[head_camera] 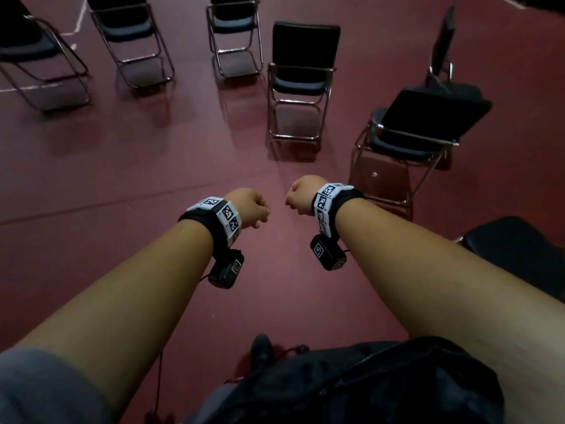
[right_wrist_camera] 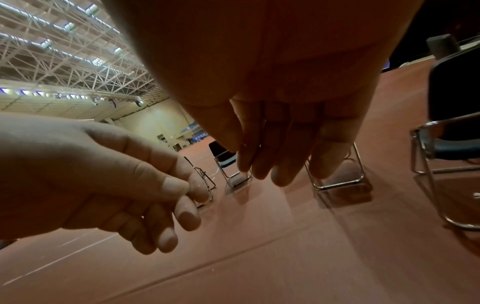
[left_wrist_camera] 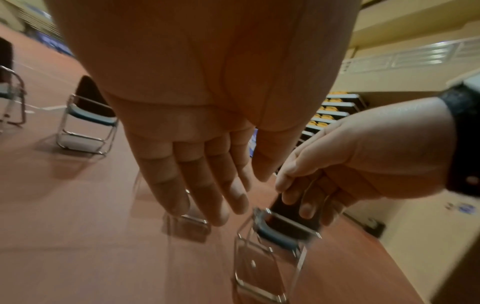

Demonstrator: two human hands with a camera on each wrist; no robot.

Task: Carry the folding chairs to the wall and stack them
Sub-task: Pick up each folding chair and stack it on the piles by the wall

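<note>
Open red floor point(head_camera: 153, 154) lies ahead of the hands; folding chairs point(head_camera: 301, 81) stand beyond; left hand point(head_camera: 249, 209) and right hand point(head_camera: 301, 194) grips loosely curled, empty.

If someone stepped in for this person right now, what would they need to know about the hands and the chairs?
Left hand: empty, fingers loosely relaxed, held out over the red floor.
Right hand: also empty and loosely curled, no grip on anything.
Chairs: all still unfolded on the floor. The nearest chair is ahead to the right, another chair straight ahead, more in a row beyond.
Done: nothing visibly folded or stacked.
Left: fold each chair, carry it to the wall, stack.
</note>
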